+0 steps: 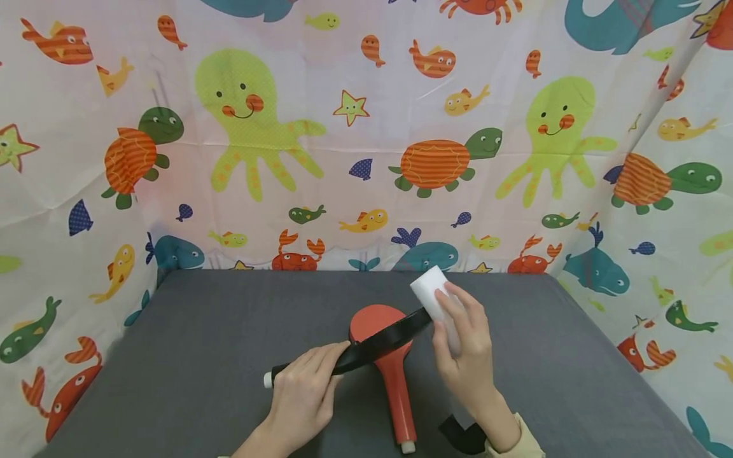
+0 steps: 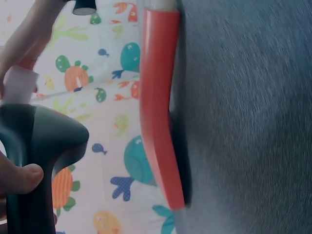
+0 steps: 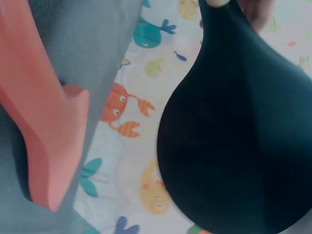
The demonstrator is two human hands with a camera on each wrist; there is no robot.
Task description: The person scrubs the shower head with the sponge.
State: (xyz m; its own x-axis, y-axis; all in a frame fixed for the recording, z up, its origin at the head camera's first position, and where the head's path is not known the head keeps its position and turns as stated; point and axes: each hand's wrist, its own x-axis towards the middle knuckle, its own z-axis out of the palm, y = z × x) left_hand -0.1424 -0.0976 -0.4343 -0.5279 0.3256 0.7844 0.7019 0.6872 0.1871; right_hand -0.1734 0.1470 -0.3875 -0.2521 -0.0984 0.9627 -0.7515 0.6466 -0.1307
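My left hand (image 1: 303,391) grips the handle of a black shower head (image 1: 395,336), thumb along it, its round head pointing up to the right. A white end cap (image 1: 268,380) sticks out past the hand. My right hand (image 1: 468,350) holds a white sponge block (image 1: 429,287) between thumb and fingers, right at the far rim of the black head. Below lies a red shower head (image 1: 396,394) on the table, its handle toward me; the black one partly hides its round head. In the right wrist view the smooth back of the black shower head (image 3: 229,131) fills much of the picture.
The dark grey table (image 1: 217,318) carries the red shower head near its middle. Behind and at both sides hangs a white curtain (image 1: 343,210) printed with sea animals. A dark strap (image 1: 460,436) sits by my right wrist.
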